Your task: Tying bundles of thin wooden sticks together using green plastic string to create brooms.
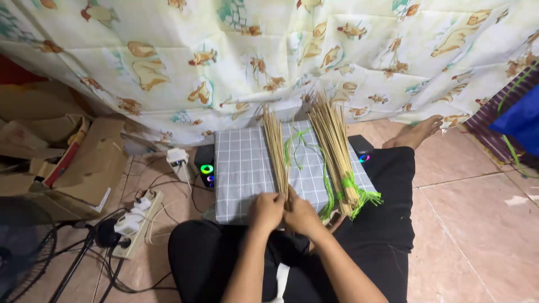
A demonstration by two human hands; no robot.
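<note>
My left hand (265, 210) and my right hand (300, 215) are closed together around the near end of a thin bundle of bamboo sticks (275, 148). The bundle lies lengthwise on a box covered in grey checked cloth (242, 168). To its right lies a thicker bundle of sticks (336, 151), tied near its near end with green plastic string (359, 195). Loose green string (296, 145) lies between the two bundles.
A power strip with plugs (135, 221) and cables lies on the tiled floor at left, beside cardboard boxes (78, 163) and a fan (22, 247). Two small lit speakers (205, 166) flank the box. A printed curtain (269, 62) hangs behind. My legs and foot (418, 132) stretch right.
</note>
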